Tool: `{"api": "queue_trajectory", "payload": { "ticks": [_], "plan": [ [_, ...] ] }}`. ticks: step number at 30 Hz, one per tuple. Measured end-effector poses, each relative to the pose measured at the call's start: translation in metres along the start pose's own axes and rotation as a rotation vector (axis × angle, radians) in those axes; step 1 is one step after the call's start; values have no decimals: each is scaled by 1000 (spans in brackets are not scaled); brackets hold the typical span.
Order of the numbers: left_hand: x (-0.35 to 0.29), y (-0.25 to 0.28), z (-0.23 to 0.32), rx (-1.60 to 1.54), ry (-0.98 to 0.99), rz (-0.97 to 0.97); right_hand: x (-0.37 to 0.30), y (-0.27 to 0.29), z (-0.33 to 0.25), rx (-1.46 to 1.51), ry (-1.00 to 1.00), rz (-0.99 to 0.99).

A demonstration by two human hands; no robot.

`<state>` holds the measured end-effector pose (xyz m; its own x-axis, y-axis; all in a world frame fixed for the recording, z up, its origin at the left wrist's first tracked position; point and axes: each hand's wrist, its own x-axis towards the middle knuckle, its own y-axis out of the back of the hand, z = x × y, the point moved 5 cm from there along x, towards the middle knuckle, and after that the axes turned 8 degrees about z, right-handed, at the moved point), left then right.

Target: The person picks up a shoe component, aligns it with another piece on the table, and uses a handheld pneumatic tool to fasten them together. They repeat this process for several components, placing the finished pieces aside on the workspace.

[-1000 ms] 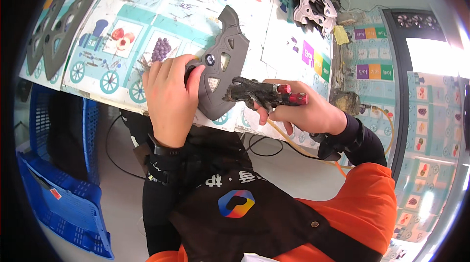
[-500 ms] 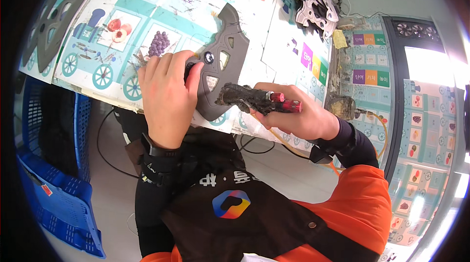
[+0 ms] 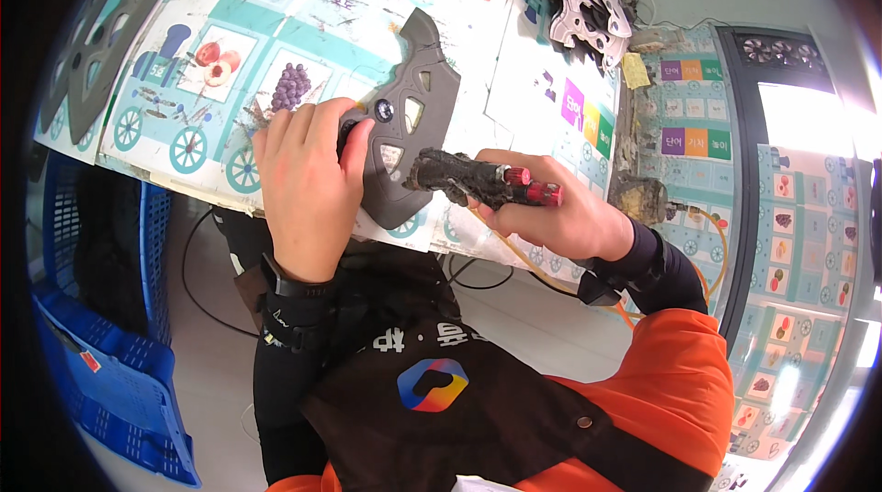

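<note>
My left hand (image 3: 310, 181) is closed on the left side of a dark grey curved part (image 3: 424, 132) with several cut-out windows. A small round dark lens-like piece (image 3: 383, 111) shows on the part beside my left thumb. From the right, my right hand (image 3: 562, 216) grips a grimy black spray gun (image 3: 459, 175) with two red knobs at its rear end. The gun's front end points left and lies over the part's lower right edge; whether they touch I cannot tell. A yellowish hose (image 3: 519, 253) runs below my right hand.
The table (image 3: 216, 19) has a teal-and-white printed covering with dark smears. More grey parts (image 3: 101, 56) lie at the far left. Black and pale parts (image 3: 588, 10) are piled at the back right. Blue crates (image 3: 119, 373) stand below left, beside a black cable (image 3: 188, 248).
Both hands, the grey part and the spray gun sit slightly farther left in the picture. Their grips look the same.
</note>
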<state>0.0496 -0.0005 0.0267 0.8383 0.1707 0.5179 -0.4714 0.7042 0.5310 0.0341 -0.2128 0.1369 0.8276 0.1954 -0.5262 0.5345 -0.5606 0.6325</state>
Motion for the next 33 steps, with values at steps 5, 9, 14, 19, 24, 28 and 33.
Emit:
{"api": "queue_trajectory", "payload": {
  "ticks": [5, 9, 14, 19, 24, 28, 33],
  "plan": [
    [0, -1, 0, 1, -9, -2, 1, 4, 6, -15, 39, 57],
    [0, 0, 1, 10, -15, 1, 3, 4, 9, 10, 17, 103],
    [0, -1, 0, 9, -23, 3, 9, 9, 9, 77, -97, 7],
    [-1, -1, 2, 4, -45, 12, 7, 12, 8, 207, -151, 39],
    [-1, -2, 1, 4, -50, 9, 9, 15, 12, 266, -154, 43],
    [0, -2, 2, 17, -42, 7, 12, 19, 20, 269, -167, 46],
    [0, -3, 2, 9, -39, 10, 16, 20, 20, 314, -97, 122]
  ]
}}
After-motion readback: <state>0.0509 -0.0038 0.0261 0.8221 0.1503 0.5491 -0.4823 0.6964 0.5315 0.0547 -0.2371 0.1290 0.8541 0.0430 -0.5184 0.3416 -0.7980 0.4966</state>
